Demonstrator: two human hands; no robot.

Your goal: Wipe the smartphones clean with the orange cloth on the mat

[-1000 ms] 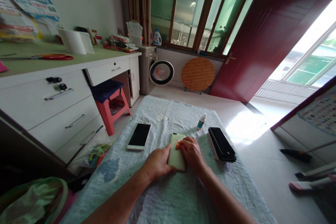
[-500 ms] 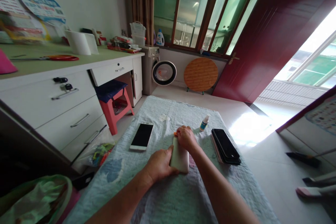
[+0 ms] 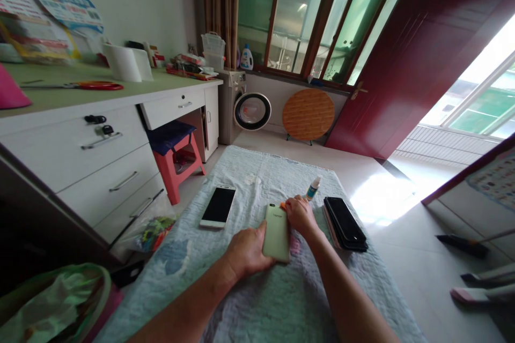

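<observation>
Orange piece [image 3: 283, 206] farther right, by pale-gold phone [image 3: 277, 235]

Single camera, worn on the head, looking forward and steeply down over a pale blue quilted cloth [image 3: 245, 163]. Bare forearms [image 3: 197, 300] are entering from the bottom edge; the lens is sitting above and behind the left hand [image 3: 249, 249] and right hand [image 3: 300, 214], both showing at close range, low centre. View is running wide: white-fronted, green-topped desk [image 3: 96, 163] at left, dark red door [image 3: 386, 75] slanting at right, brown-framed window [image 3: 300, 16] standing farther off, top.
</observation>
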